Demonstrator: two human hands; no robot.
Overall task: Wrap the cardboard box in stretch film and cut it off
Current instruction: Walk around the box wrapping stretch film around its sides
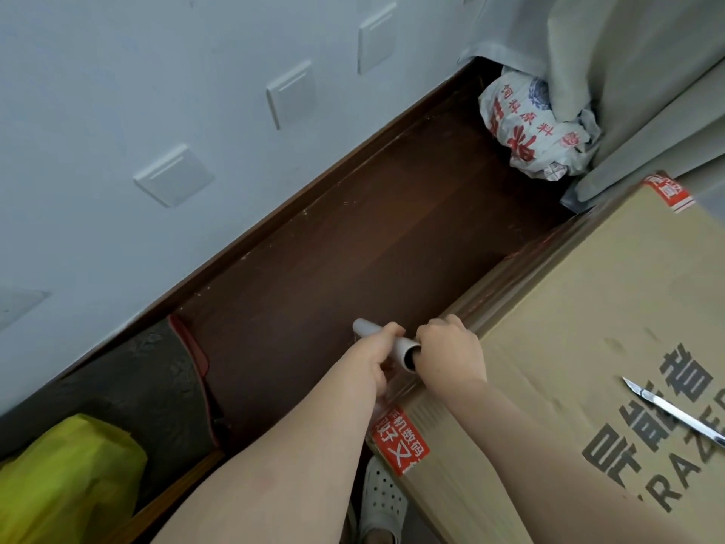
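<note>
Both hands are closed on the roll of stretch film (386, 344) beside the near-left corner of the cardboard box (569, 347): the left hand (378, 353) is wrapped round the middle of the grey tube, and the right hand (451, 351) is curled at its open near end, where the exact hold of its fingers cannot be told. The roll is held roughly level, just off the box's left side, above the dark wooden floor (353, 249). Film is seen stretched along the upper left edge of the box, glossy and wrinkled. The box fills the right of the view, with a knife (667, 412) lying on its top, well apart from the hands. The film is judged to be thin, clingy and easily torn or bunched, so steady tension is called for; the tube is stiff and light and is best held at its ends so that it can turn. The box looks large and stiff, and probably awkward to shift. Both forearms are reached forward and down from the near edge, wrists close together.
</note>
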